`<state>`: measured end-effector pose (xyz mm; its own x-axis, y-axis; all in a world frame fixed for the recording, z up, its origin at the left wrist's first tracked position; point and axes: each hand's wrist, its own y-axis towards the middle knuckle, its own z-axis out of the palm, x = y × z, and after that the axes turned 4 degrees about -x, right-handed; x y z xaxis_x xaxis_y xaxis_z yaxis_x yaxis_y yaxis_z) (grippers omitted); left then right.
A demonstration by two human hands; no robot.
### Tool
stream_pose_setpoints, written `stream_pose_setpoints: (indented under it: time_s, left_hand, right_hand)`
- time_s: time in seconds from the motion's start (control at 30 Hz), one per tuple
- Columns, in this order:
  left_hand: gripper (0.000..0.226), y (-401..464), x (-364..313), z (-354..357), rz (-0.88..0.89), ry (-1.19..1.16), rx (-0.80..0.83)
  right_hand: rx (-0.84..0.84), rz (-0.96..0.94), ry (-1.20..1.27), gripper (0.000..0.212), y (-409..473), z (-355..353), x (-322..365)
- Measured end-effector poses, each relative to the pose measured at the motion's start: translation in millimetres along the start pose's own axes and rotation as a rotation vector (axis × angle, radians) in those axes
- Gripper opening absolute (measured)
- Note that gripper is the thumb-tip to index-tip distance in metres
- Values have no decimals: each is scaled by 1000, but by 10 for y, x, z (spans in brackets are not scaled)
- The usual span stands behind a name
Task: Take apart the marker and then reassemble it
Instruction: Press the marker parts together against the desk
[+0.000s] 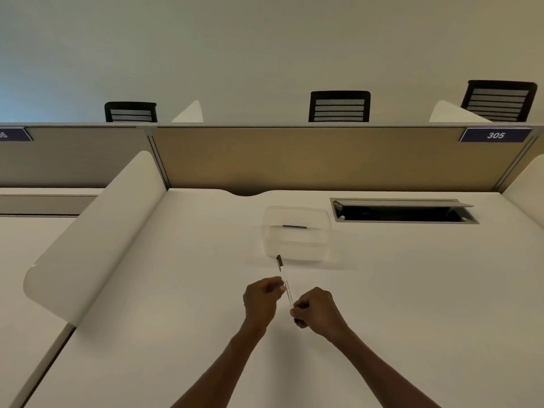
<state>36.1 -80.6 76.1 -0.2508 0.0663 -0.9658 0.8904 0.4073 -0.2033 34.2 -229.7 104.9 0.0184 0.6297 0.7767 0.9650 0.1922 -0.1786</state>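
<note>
1. Currently both hands are on the marker (286, 287), holding it in the air above the white tabletop (176, 319), near the front centre of the view.
2. Left hand (263, 298): fingers curled, pinching the marker's pale barrel about mid-length.
3. Right hand (316, 312): clenched around the near, lower end of the marker; that end is mostly hidden inside the fist, only a dark bit shows below the fingers.
4. Marker orientation: tilted, running from the right hand up and away to the left. Dark cap or tip end (279, 259) points away from the person, toward the clear container.
5. Can't tell if any part of the marker is already separated; the barrel reads as one continuous piece between the two hands.
6. Clear plastic container (295, 232) sits on the tabletop just beyond the marker's far end. A small dark strip (294, 226) is visible on or in it; can't tell which.
7. Right of the container: a recessed cable hatch (403, 212) in the tabletop, lid tilted open.
8. Tan partition panel (323, 160) runs across the back of the tabletop, with a dark label reading 305 (495, 135) at its upper right.
9. White curved side divider (97, 231) stands on the left edge.
10. Three black mesh chair backs (339, 106) show above the partition.
</note>
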Motion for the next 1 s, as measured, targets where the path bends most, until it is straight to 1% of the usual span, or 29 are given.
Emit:
stream_pose_setpoints:
  time_s: [0.13, 0.27, 0.33, 0.43, 0.5, 0.63, 0.73, 0.8, 0.93, 0.97, 1.0]
  left_hand:
    - [30, -41, 170, -35, 165, 285, 33]
    - [44, -46, 401, -102, 410, 665, 146]
    - [51, 5, 533, -154, 464, 827, 183]
    - [58, 57, 661, -237, 465, 986, 219]
    - [62, 78, 726, -279, 442, 1020, 239]
    - [66, 120, 805, -307, 436, 1043, 257]
    - [66, 125, 823, -315, 447, 1048, 259]
    - [67, 127, 827, -313, 442, 1052, 260]
    - [67, 130, 820, -306, 427, 1053, 261]
    - [66, 131, 822, -307, 426, 1052, 261]
    - [66, 130, 821, -308, 425, 1054, 263]
  right_hand:
    - [-23, 74, -65, 20, 46, 111, -30]
    - [-14, 118, -140, 18, 100, 192, -52]
    - [-22, 133, -179, 17, 121, 239, -58]
    - [-26, 143, -242, 13, 124, 309, -65]
    - [-38, 142, -276, 9, 120, 349, -80]
    - [-37, 144, -326, 8, 122, 386, -86]
    - [-35, 134, -362, 33, 158, 404, -102]
    - [-30, 128, -389, 39, 166, 402, -92]
    - [-25, 136, -411, 41, 154, 408, -55]
    - [-26, 140, -424, 37, 155, 412, -50]
    - [-26, 134, -431, 29, 147, 405, -31]
